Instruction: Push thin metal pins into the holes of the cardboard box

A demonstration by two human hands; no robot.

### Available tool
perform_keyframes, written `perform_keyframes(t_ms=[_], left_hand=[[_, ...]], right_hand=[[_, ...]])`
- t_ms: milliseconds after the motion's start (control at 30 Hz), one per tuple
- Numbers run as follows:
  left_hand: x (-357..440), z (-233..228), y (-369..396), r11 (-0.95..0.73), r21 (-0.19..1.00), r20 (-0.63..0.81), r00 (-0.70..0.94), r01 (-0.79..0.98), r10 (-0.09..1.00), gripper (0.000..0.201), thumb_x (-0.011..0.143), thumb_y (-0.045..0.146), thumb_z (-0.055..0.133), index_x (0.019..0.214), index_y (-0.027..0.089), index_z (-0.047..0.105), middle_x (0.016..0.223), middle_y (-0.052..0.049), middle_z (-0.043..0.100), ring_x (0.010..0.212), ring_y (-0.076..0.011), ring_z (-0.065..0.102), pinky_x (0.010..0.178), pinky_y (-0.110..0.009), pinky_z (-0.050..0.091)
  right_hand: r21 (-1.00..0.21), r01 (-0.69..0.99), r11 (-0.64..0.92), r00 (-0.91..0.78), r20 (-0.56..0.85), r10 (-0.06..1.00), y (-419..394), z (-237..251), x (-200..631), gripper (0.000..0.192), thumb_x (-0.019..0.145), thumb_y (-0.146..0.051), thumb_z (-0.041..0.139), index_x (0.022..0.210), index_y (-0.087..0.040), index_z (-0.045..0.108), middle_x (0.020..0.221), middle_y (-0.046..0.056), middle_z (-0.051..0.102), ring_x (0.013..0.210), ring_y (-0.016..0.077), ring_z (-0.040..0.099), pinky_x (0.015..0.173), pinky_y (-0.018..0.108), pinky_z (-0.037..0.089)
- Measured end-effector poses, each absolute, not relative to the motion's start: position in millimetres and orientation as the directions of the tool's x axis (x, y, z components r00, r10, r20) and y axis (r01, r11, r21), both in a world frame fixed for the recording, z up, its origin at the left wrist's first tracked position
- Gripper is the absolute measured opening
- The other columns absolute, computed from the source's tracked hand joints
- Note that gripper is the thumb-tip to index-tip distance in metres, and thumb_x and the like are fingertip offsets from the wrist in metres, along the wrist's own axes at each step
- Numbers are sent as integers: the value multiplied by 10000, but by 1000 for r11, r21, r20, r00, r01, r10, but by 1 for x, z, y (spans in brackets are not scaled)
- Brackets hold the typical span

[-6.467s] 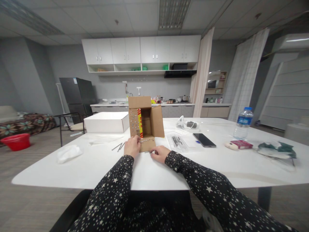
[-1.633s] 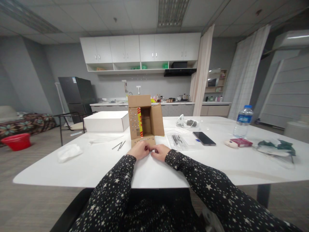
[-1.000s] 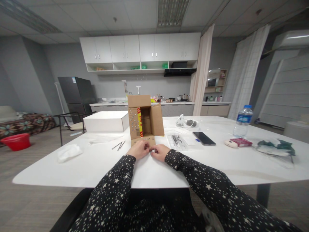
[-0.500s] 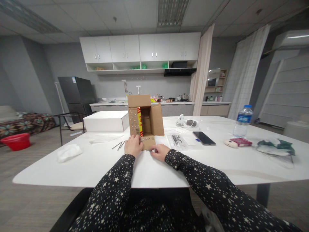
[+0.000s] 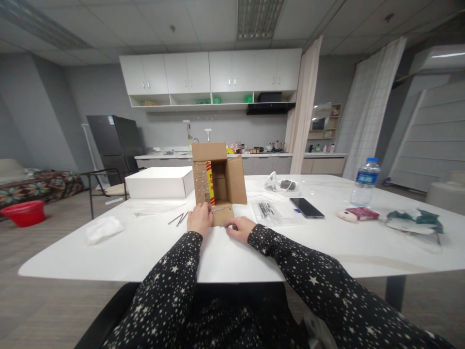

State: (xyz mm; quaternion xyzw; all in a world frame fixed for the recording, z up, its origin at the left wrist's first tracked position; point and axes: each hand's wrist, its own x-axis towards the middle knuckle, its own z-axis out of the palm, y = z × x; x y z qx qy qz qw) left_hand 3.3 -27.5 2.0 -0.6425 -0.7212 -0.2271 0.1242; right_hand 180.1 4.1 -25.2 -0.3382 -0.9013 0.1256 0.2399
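Head view: open cardboard box (image 5: 218, 182) on its side, mid table (image 5: 152, 247). Left hand (image 5: 200, 219) curled on lower flap's left edge; right hand (image 5: 240, 228) flat beside flap, grasp unclear. Nearby: loose nails (image 5: 178, 219), white box (image 5: 160, 182), phone (image 5: 307, 208), water bottle (image 5: 364, 182).

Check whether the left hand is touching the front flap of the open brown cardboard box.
Touching. The head view shows the left hand with its fingers resting on the nail-studded front flap of the open brown cardboard box, with no gap between them.

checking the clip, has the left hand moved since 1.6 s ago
Yes. The left hand went up from the table to the cardboard box flap's left edge.
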Motion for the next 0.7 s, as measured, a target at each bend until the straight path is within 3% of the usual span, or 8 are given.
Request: perform_keyframes(t_ms=[333, 700], left_hand=[[7, 7, -28, 60, 215, 491, -161, 975, 856, 104, 806, 251, 450, 894, 205, 479, 946, -61, 625, 937, -216, 585, 750, -320, 409], [7, 8, -26, -124, 322, 691, -144, 939, 708, 59, 803, 271, 452, 798, 213, 442, 750, -3, 595, 721, -158, 583, 637, -260, 379]], right_hand=[[-380, 559, 736, -659, 335, 673, 4, -25, 180, 265, 748, -245, 520, 935, -174, 694, 588, -8, 590, 535, 108, 470, 574, 226, 359], [-395, 559, 729, -658, 324, 680, 4, -24, 180, 256, 747, -237, 533, 938, -168, 689, 568, -15, 562, 516, 100, 444, 544, 220, 336]])
